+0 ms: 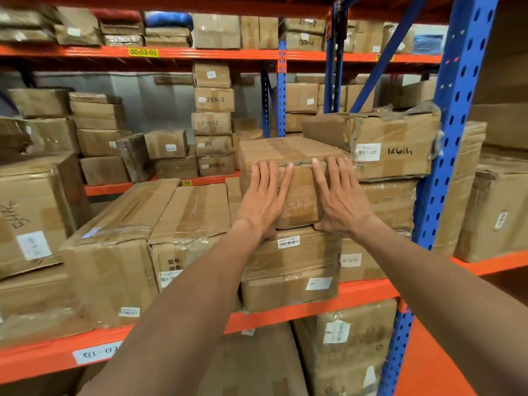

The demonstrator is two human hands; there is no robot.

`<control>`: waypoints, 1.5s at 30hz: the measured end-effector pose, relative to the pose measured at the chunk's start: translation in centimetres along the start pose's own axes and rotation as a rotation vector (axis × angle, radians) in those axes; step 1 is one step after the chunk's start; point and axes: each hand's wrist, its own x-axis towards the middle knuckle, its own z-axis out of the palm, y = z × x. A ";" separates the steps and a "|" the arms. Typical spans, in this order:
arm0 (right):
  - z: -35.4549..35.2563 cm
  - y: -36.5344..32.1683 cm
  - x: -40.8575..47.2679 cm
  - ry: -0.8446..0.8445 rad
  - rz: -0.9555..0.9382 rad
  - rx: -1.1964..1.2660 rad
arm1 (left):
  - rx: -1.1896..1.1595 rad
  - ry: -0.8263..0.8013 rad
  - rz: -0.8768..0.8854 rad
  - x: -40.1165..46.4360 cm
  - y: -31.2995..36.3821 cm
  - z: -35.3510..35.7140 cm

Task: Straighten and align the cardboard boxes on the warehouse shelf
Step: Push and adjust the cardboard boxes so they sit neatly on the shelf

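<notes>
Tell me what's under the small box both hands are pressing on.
The small box rests on a larger taped carton bearing a barcode label. The carton's top is mostly covered; anything between them is hidden.

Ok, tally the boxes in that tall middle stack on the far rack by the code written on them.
Brown cardboard boxes marked 255-3: 3
Brown cardboard box showing only 25: 1
Brown cardboard box with no written code visible: 1
Total: 5

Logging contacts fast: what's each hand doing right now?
Left hand: open, flat against the small box.
Right hand: open, flat against the same box.
</notes>
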 end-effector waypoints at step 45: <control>-12.7 -37.2 18.4 0.195 -0.398 0.227 | -0.522 -0.149 -1.112 -28.9 -36.0 9.8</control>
